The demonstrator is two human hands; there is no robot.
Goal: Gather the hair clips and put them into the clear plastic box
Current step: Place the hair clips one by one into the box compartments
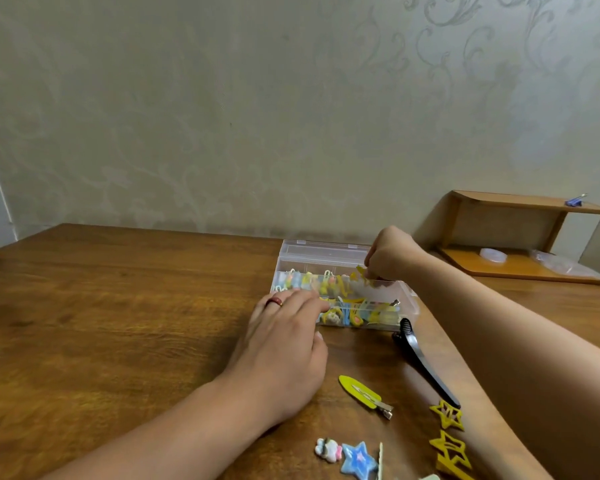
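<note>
1. The right hand (390, 256) hangs over the clear plastic box (343, 292), fingertips pinching a yellow clip (361, 273) just above the far right corner
2. The left hand (284, 337) lies flat, fingers straight, touching the box's near left edge to steady it
3. Best to lower the clip flat among the others before letting go
4. The box's long axis runs left to right; its lid lies open behind
5. Near the person, a black clip (425, 362) points toward the box, with a yellow oval clip (364, 394) and star clips (449, 415) on the table (118, 323)
</note>
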